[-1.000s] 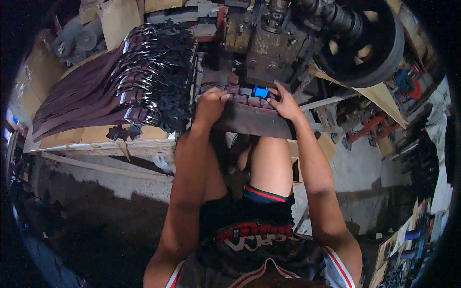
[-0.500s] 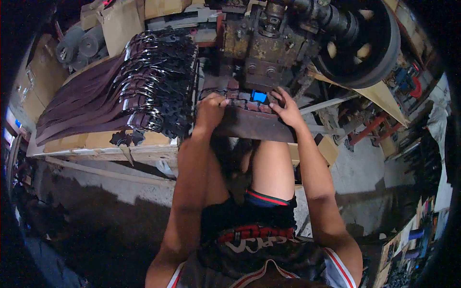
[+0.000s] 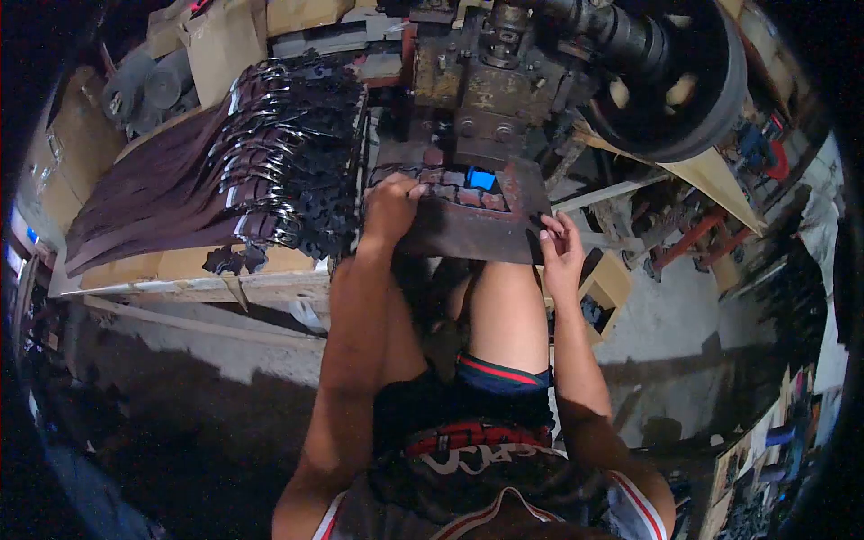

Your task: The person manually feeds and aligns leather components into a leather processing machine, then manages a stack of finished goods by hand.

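Observation:
My left hand (image 3: 393, 205) is closed at the left side of a dark flat plate (image 3: 468, 236) on the machine, its thumb against dark, jagged-edged pieces (image 3: 445, 192) laid along it. What its fingers hold, if anything, is hidden. At the plate's right edge is my right hand (image 3: 562, 250), fingers loosely bent and apart, nothing visible in them. A bright blue piece (image 3: 481, 179) shows in the plate's opening, just below the press head (image 3: 490, 126).
On the left, a wooden bench (image 3: 270, 290) bears a stack of dark brown strips (image 3: 153, 202) with shiny, jagged black ends. A large flywheel (image 3: 693, 99) is at upper right. An open cardboard box (image 3: 612, 288) with dark pieces stands beside my right forearm.
My right hand has drawn back from beside the blue piece to the plate's right edge, uncovering the plate's right part and the cardboard box. My left hand stays nearly in place.

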A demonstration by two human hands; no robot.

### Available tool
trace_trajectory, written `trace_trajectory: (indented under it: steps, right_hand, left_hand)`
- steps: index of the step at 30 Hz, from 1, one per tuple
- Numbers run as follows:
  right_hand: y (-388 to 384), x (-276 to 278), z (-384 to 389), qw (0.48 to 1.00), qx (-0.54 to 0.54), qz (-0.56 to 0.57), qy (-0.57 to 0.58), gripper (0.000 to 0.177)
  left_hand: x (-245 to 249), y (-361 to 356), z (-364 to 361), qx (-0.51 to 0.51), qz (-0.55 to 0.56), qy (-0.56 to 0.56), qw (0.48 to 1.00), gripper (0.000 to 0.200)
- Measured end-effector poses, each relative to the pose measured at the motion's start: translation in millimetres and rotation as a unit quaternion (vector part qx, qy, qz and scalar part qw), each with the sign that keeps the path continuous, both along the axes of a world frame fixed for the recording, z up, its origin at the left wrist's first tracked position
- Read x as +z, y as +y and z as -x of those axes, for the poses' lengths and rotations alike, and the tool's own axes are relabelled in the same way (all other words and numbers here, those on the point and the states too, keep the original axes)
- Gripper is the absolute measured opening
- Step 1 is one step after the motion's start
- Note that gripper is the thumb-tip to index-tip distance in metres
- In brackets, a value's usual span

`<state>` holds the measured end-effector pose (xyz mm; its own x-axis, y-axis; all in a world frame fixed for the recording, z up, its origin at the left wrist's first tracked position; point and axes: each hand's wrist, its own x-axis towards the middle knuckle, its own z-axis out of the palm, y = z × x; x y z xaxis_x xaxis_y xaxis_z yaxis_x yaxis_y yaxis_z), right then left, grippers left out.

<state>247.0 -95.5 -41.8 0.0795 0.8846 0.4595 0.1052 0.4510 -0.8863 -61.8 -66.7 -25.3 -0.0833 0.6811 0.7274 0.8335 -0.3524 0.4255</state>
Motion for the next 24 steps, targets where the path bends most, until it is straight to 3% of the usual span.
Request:
trace_trajectory:
  steps: [10,14,19,22,23,24]
  right_hand:
    - [13,-3,-6,1.000,0.007,-0.007,0.026,0.049]
    - [43,32,5,0.987,0.011,-0.002,-0.159,0.059]
    - [135,30,52,0.949,0.145,-0.099,-0.261,0.064]
    - [109,78,59,0.929,0.232,0.115,-0.264,0.057]
    - [164,25,45,0.951,0.179,0.043,-0.248,0.045]
    - [169,20,33,0.974,0.130,0.057,-0.175,0.042]
  left_hand:
    - [-6,1,3,-0.014,-0.006,-0.013,1.000,0.016]
    - [-8,5,5,-0.024,-0.033,-0.010,0.999,0.017]
    - [-12,8,3,-0.025,-0.014,-0.022,0.999,0.018]
    - [-10,4,5,-0.018,-0.045,-0.007,0.999,0.010]
    - [-10,2,5,-0.004,-0.032,0.008,0.999,0.011]
    - [-8,0,4,0.011,-0.020,0.020,1.000,0.012]
